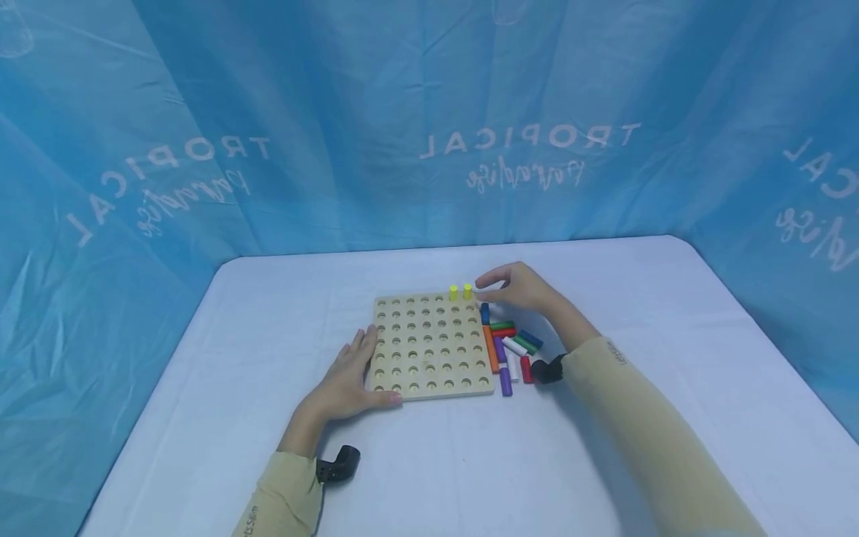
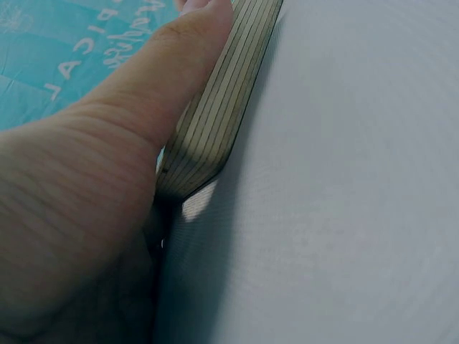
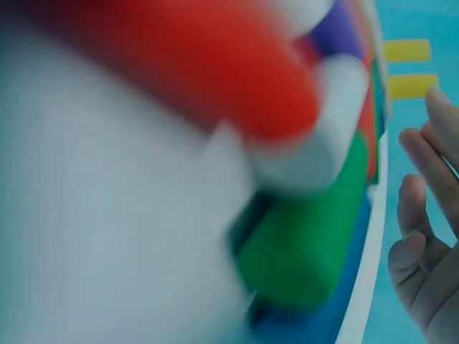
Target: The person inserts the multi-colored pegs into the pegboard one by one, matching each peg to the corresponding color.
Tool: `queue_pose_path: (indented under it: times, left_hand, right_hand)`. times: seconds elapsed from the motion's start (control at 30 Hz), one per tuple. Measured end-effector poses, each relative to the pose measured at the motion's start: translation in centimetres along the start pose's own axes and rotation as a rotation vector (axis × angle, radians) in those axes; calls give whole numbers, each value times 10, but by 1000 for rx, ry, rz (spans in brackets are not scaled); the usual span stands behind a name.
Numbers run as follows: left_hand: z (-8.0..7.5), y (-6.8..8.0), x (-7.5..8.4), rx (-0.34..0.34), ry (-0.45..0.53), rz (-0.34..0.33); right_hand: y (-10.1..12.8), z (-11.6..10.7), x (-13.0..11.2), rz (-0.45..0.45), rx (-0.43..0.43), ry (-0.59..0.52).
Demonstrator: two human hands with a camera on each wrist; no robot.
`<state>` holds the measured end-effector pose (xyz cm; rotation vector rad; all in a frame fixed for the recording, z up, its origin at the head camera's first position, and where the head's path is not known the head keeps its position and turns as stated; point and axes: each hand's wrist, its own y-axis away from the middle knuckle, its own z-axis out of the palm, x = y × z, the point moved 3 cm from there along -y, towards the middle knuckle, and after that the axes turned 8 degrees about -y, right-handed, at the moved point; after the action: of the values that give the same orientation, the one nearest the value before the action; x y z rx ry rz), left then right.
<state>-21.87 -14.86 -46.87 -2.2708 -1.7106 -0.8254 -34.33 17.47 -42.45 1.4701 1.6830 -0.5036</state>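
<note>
A square wooden pegboard [image 1: 419,348] with rows of round holes lies flat on the table. Two yellow pegs [image 1: 467,291] stand upright side by side in its far row, near the right corner. My left hand [image 1: 341,384] rests on the near left corner, fingers along the left side and thumb on the front edge; in the left wrist view the thumb [image 2: 154,89] lies against the layered board edge [image 2: 215,107]. Beside the yellow pegs, at the far right corner, is my right hand [image 1: 520,287]. Its fingers are apart with nothing visible between them.
Loose pegs lie in a pile along the board's right side: an orange peg [image 1: 491,350], a purple peg [image 1: 506,382], a red peg [image 1: 526,370], a green peg [image 3: 301,247], plus white and blue ones. A blue printed curtain [image 1: 376,89] hangs behind the white table [image 1: 429,477].
</note>
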Motion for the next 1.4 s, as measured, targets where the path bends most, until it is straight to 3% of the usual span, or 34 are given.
queue_pose_path:
  times: [0.27, 0.5, 1.03, 1.4]
  left_hand:
    - [-1, 1, -2, 6, -3, -11]
    - [0, 1, -1, 4, 14, -5]
    - [2, 1, 0, -3, 2, -10]
    - [1, 1, 2, -2, 7, -11]
  right_hand:
    - [6, 6, 5, -8, -88, 96]
    - [12, 11, 7, 14, -91, 129]
    - [11, 12, 21, -41, -75, 58]
    - [13, 12, 19, -82, -64, -48]
